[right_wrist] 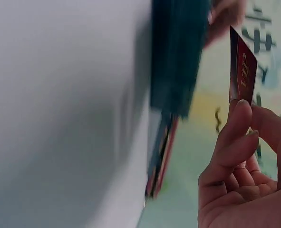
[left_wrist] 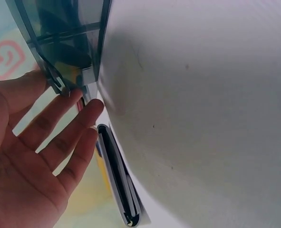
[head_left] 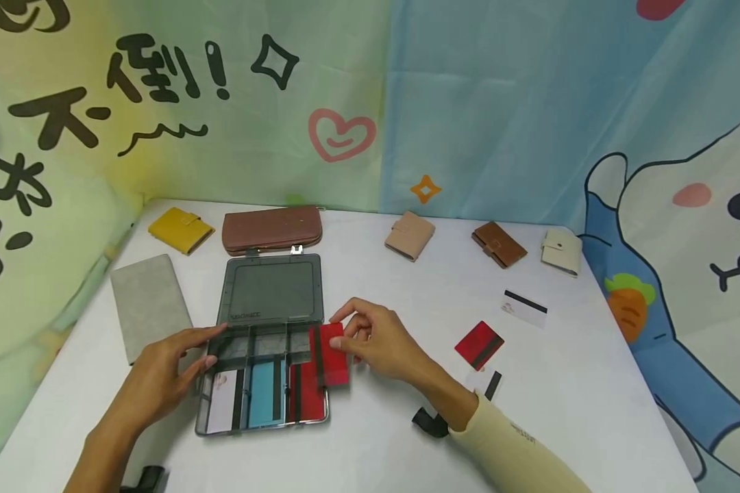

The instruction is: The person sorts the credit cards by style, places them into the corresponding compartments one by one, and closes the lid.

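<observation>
My right hand [head_left: 379,339] pinches a red card with a black stripe [head_left: 333,352] between thumb and fingers, over the right side of a grey clear-plastic case. Gold "VIP" lettering shows on the held red card in the right wrist view. The case [head_left: 274,287] lies with its lid folded back. Its front compartments hold a white card [head_left: 222,404], a blue card [head_left: 263,394] and a red card [head_left: 311,397]; smaller compartments lie behind them. With fingers spread, my left hand [head_left: 154,376] touches the case's left edge, its fingertips at a corner in the left wrist view.
A grey notebook-like item [head_left: 151,301] lies left of the case. Behind stand a yellow wallet [head_left: 181,230], a brown long wallet [head_left: 271,229] and several small wallets. Rightward lie a red card [head_left: 479,346], a white card [head_left: 524,309] and another white card [head_left: 484,381], partly behind my forearm.
</observation>
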Demonstrator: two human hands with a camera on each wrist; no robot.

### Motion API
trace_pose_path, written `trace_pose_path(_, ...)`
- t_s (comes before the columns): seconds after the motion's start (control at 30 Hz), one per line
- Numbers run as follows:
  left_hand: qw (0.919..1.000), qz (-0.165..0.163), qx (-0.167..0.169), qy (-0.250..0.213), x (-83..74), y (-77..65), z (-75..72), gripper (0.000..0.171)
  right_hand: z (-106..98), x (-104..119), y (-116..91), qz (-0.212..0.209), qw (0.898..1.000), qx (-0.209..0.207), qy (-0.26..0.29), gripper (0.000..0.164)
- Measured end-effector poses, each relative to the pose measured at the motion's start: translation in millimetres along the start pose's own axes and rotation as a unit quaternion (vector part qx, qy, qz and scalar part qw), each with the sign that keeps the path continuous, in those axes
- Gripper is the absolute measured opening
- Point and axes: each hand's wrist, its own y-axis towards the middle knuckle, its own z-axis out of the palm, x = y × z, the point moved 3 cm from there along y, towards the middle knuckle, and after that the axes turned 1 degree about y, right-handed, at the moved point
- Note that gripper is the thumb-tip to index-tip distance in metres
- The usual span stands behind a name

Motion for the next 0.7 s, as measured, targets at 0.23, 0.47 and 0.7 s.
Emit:
trace_pose_path(0.23, 1.0, 0.002, -0.002, 0.008, -0.4, -0.1, -0.2, 0.056, 35.8, -0.2, -7.2, -0.028, 0.993, 0.004, -0.118, 0.03)
trace_pose_path(0.47, 1.0, 0.0, -0.001, 0.003, 0.9, -0.9, 1.0, 0.056, 50.8, 5.2, -7.8, -0.048, 0.964, 0.007, -0.26, 0.02)
trace_pose_path(0.7, 1.0, -0.006, 0.004, -0.002, -0.8, -0.9, 0.5, 0.056, 31.7, 0.0, -15.6, -0.058, 0.974, 0.026, -0.217, 0.031)
